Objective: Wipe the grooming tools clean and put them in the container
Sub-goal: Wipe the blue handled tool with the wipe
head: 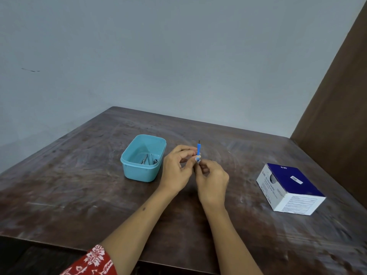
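A thin grooming tool with a blue handle (198, 148) stands nearly upright above the middle of the table, dark metal tip up. My right hand (213, 180) pinches its lower end. My left hand (178, 167) has its fingertips on the handle, with a small pale wipe (197, 159) pressed against the tool between the two hands. To the left sits an open light-blue plastic container (127, 161) with a few metal grooming tools (149, 158) lying in its bottom.
A blue and white box of alcohol swabs (291, 188) lies on the right side of the dark wooden table (79, 185). A grey wall runs behind the table and a brown panel rises at the far right.
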Demonstrator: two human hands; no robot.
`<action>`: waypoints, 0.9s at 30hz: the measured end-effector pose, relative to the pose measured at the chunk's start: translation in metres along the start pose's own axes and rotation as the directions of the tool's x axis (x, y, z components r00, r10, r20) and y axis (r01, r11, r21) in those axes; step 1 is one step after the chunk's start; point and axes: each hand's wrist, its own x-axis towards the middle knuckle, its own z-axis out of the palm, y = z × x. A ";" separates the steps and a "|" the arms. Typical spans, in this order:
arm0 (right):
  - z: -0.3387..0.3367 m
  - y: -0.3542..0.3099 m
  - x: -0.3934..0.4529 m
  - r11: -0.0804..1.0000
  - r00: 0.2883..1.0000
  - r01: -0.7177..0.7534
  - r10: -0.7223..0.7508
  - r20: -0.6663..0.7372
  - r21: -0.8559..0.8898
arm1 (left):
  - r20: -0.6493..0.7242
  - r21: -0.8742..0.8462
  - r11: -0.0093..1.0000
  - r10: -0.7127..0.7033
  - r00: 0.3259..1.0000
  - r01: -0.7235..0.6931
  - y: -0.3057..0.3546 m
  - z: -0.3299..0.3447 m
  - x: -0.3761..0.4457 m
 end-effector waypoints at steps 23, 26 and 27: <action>0.003 0.007 0.000 0.988 0.983 -0.150 0.154 0.101 -0.045 | 0.013 -0.004 1.000 -0.007 1.000 0.007 -0.001 0.001 -0.001; 0.002 0.005 0.001 0.996 0.994 -0.087 0.088 0.070 -0.021 | 0.006 -0.005 1.000 -0.010 1.000 0.010 -0.001 0.001 0.000; 0.001 0.002 0.000 0.999 0.999 -0.031 0.032 0.039 -0.016 | 0.004 -0.005 1.000 -0.012 1.000 0.012 -0.001 0.000 0.000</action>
